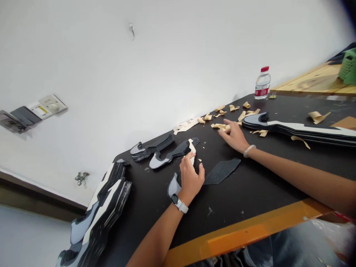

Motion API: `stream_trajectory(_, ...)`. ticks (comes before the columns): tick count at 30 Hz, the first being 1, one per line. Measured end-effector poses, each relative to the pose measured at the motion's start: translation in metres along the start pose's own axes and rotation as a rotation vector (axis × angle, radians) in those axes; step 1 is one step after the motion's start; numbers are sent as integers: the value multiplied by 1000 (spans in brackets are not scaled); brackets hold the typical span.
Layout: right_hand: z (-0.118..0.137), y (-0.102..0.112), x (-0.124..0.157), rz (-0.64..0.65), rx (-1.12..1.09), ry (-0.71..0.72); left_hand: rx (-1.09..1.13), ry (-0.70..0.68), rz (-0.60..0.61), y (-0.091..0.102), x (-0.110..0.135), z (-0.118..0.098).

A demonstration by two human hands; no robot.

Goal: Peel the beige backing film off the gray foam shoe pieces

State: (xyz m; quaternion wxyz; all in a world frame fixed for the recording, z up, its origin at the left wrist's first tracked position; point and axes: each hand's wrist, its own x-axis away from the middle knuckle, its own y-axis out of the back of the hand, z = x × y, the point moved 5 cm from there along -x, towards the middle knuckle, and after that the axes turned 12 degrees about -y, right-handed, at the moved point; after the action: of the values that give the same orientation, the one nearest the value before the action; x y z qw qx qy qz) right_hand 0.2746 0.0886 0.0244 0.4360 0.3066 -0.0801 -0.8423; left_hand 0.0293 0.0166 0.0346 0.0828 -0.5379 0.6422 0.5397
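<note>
**Left hand [190, 181] cupped on a grey-and-white cut piece [174, 186], right hand [232, 136] open among tan paper scraps [221, 127]**

Closest to the orange front edge of the black table [244, 230], the left hand, with a white smartwatch [179, 204] on its wrist, sits with its fingers curled down over the cut piece. The piece's grey end shows beside the palm and a pale strip shows past the fingertips. Whether the hand is actually gripping it or only pressing on it, I can't tell.

Farther in from that edge, the right hand, wearing a beaded bracelet [249, 150], lies palm down with its fingers spread, fingertips touching the scraps. Just beside the left hand, a loose black piece [222, 171] lies flat on the table.

Deeper across the table, a long stack of black-and-white pieces [299, 129] lies just beyond the right hand. Two more stacks, a small one [151, 147] and a large, spilling one [107, 207], sit toward the table's left end. At the far edge stand a water bottle with a red cap [262, 83] and a small binder clip [273, 95], and past the table is a wooden board [311, 81] carrying a green plastic basket [349, 66].
</note>
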Motion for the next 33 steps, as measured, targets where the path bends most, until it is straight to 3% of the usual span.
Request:
stream_trajectory(5, 68, -23, 55, 355, 303, 744, 176, -223, 12, 3, 2, -19)
stream_trajectory(8, 80, -27, 71, 387, 358, 902, 249, -328, -4, 5, 5, -26)
stream_trajectory(13, 78, -19, 62, 298, 302, 786, 162, -274, 10, 7, 4, -27)
stream_trajectory(19, 73, -13, 53, 284, 208, 627, 63, -196, -38, 14, -1, -25)
stream_trajectory(26, 50, -15, 38, 303, -183, 218, 46, -112, -59, 8, -2, -15)
stream_trajectory(29, 40, -21, 34, 335, -353, 22, 18, -112, 10, 4, -1, -15)
stream_trajectory(33, 32, -29, 34, 373, -576, -194, -19, -183, 233, -6, 0, -20)
